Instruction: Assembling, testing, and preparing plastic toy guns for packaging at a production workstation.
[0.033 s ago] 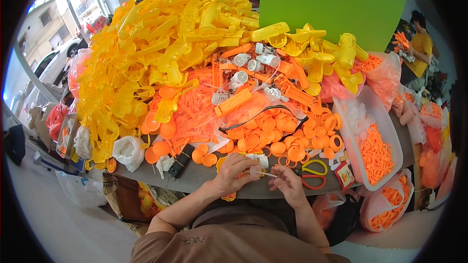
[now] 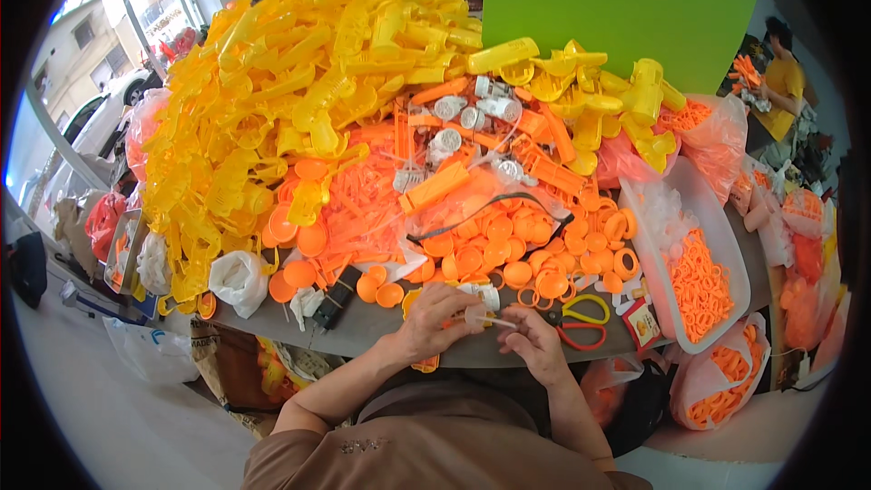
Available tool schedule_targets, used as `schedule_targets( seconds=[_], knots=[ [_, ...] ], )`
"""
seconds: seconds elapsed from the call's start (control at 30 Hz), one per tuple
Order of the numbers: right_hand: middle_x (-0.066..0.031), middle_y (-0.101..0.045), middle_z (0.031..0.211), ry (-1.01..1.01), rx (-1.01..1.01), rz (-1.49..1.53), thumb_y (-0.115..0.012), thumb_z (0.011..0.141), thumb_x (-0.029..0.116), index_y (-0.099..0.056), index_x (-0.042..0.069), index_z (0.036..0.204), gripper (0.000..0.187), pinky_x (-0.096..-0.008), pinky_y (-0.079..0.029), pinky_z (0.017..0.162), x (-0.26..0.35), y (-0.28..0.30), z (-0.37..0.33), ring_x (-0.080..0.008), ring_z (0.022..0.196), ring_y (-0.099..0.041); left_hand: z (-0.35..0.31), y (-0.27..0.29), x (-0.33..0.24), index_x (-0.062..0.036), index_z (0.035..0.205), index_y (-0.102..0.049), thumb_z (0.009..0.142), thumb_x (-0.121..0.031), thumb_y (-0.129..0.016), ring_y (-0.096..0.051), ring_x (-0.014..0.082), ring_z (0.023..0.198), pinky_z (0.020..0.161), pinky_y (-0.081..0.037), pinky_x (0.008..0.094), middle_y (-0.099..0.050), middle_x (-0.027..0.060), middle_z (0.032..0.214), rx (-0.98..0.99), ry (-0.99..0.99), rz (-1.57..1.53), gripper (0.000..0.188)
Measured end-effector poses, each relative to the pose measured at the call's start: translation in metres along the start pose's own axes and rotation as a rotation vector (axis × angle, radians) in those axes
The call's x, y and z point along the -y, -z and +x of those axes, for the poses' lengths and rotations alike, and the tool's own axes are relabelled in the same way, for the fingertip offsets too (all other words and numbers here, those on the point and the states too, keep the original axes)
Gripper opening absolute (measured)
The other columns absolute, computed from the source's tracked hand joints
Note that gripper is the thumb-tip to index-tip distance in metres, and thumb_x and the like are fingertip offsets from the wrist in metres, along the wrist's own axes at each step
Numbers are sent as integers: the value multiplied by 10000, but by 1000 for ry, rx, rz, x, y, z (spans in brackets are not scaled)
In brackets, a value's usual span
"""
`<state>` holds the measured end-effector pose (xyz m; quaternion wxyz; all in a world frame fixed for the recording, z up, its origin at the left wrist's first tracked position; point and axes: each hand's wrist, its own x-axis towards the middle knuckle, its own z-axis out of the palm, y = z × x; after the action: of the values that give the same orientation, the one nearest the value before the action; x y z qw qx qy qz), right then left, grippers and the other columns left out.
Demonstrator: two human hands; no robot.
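Observation:
My left hand [image 2: 434, 322] is closed in a pinch on a small translucent plastic piece [image 2: 475, 314], just above the near table edge. A thin whitish stick [image 2: 498, 321] runs from that piece toward my right hand [image 2: 535, 345]. The curled fingers of my right hand close around the stick's far end. Beneath and beside my left hand show a yellow plastic shell [image 2: 411, 300] and a white round part [image 2: 481, 293], both partly hidden. Scissors [image 2: 583, 322] with yellow and red handles lie just right of my right hand.
Yellow shells [image 2: 272, 82] rise in a large heap at the back left. Orange caps [image 2: 499, 254] and white motor-like units [image 2: 499, 109] cover the middle. At right stands a clear bin [image 2: 739, 281] of orange rings. A green board [image 2: 617, 18] stands behind; other people work farther back.
Both hands stay nearly in place. The translucent piece and stick between them have shifted very slightly.

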<state>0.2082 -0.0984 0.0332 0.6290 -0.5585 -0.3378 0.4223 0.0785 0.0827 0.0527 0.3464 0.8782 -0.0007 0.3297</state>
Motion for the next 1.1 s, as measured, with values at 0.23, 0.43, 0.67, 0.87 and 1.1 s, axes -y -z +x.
schedule_targets(
  seconds=[0.23,0.43,0.67,0.87,1.1],
  knots=[
    [-38,-541,940,-24,-42,31,-595,786,-59,-480,-6,1205,438,-213,-470,660,8,-21,6,-91,795,-557,-5,0,3,-34,1034,-616,677,-88,-774,-609,205,880,788,-470,309,-637,90,934,53,288,-99,394],
    [-72,-565,1005,-58,-85,16,-611,793,-47,-482,-28,1180,409,-213,-475,692,9,-28,15,-100,802,-566,-7,-1,9,-2,1019,-607,714,-11,-740,-580,109,885,792,-470,263,-634,39,946,72,446,-290,332],
    [-50,-541,1004,160,-151,8,-622,807,-60,-530,-32,1089,298,-233,-487,733,1,-41,16,-96,841,-552,-13,-4,5,7,999,-610,695,-15,-747,-591,122,864,788,-471,268,-648,58,928,38,434,-342,334],
    [-81,-517,1036,352,-186,-129,-591,841,-53,-556,-35,1015,178,-240,-493,743,3,-50,22,-124,869,-588,-16,-3,9,-12,985,-616,680,-75,-776,-607,117,830,755,-481,270,-666,59,898,-10,378,-384,350],
    [-85,-565,1009,391,-203,-154,-584,860,-20,-572,-23,940,81,-245,-487,755,0,-53,26,-124,877,-592,-16,-2,8,-23,974,-619,680,-78,-777,-614,122,799,734,-486,270,-669,49,881,-3,433,-383,339]
  ],
)
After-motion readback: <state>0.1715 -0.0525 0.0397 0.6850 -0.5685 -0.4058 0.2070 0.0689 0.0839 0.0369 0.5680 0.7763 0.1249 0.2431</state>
